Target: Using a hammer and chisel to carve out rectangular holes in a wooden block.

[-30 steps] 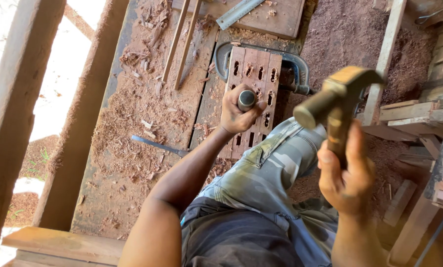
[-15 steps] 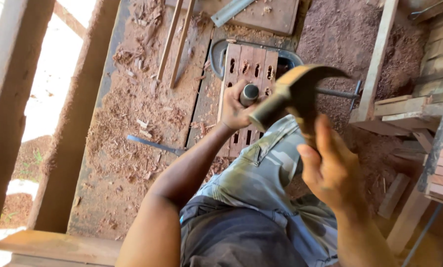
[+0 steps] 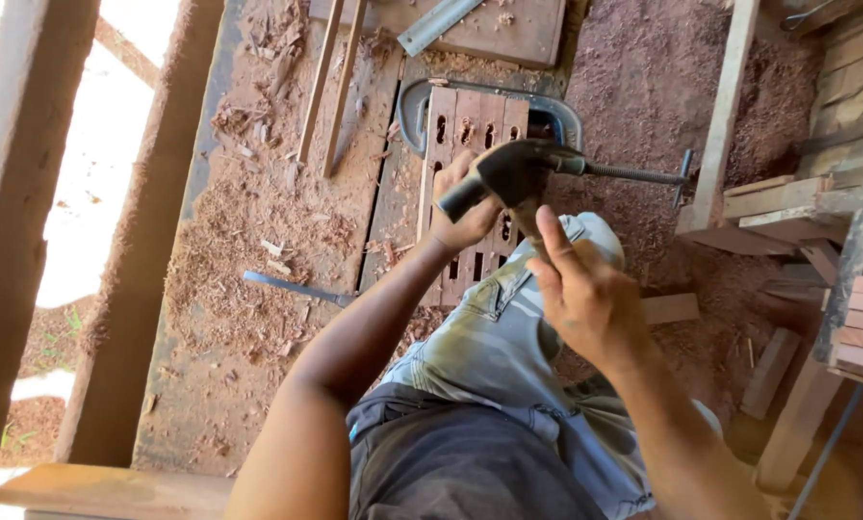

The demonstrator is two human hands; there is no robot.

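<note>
My left hand point(image 3: 465, 214) grips a dark-handled chisel point(image 3: 458, 197) held upright on a row of slotted wooden slats point(image 3: 455, 130). My right hand point(image 3: 585, 294) holds a hammer by its wooden handle, and the dark hammer head point(image 3: 516, 171) sits right at the top of the chisel. A grey C-clamp point(image 3: 556, 116) squeezes the slats together, its screw bar pointing right. My knee in faded jeans point(image 3: 508, 327) rests over the near end of the slats.
A workbench point(image 3: 258, 318) strewn with sawdust and chips holds a loose blade point(image 3: 296, 287), thin wood strips point(image 3: 330, 87) and a metal ruler point(image 3: 441, 24). Stacked wooden pieces point(image 3: 836, 241) stand at right. Timber beams point(image 3: 133, 241) run along the left.
The hammer has swung down from a raised position at right and its head now meets the chisel top. My left hand stays on the chisel.
</note>
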